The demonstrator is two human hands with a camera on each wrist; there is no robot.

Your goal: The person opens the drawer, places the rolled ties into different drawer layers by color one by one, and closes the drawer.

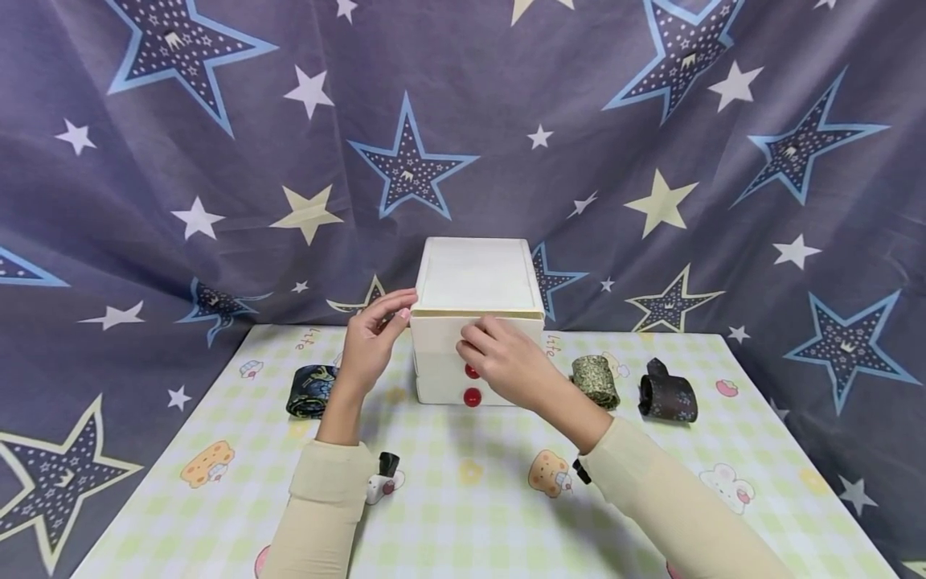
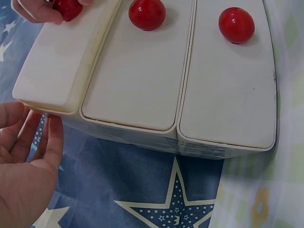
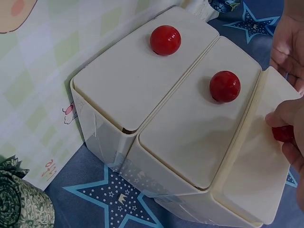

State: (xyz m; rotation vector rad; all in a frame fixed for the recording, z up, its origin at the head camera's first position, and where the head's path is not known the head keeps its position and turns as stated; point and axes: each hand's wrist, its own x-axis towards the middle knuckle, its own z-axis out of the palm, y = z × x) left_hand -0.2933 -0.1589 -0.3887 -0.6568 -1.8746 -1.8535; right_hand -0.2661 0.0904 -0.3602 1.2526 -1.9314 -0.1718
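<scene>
- box point(image 1: 473, 277), white, stands upright on the cloth point(image 1: 434, 515), toward its far edge and before the curtain point(image 1: 506, 80); i have it near the middle of my head view.
- top drawer point(image 3: 251, 175): from both wrist views i see its front jutting a little past the two below.
- middle drawer point(image 2: 137, 71) and bottom drawer point(image 2: 228, 95): as far as i can tell, their fronts sit flush in the box.
- right hand point(image 1: 502, 358): i see thumb and fingers curled, pinching the top knob point(image 3: 283, 133), which is red and mostly covered by the grip.
- left hand point(image 1: 372, 334): fingers loose and partly straight; i see fingertips against the box's upper left edge, by the end of the top drawer.
- middle knob point(image 2: 147, 13): red and round, partly hidden by the right hand in my head view; i get it whole from the right wrist.
- bottom knob point(image 1: 472, 397): red too, just below the middle one, in plain sight.
- blue roll point(image 1: 311, 392): dark, patterned, lying left of the box, partly behind the left arm point(image 1: 343, 418).
- green roll point(image 1: 595, 382): right of the box, near it; from the right wrist i catch its coiled end.
- brown roll point(image 1: 668, 394): dark, farther right, one tip sticking up.
- sleeves point(image 1: 325, 474): pale, on both arms; i notice a small black piece point(image 1: 388, 464) beside the left one.
- cloth checked pale green with cartoon prints, curtain dark blue with stars.
</scene>
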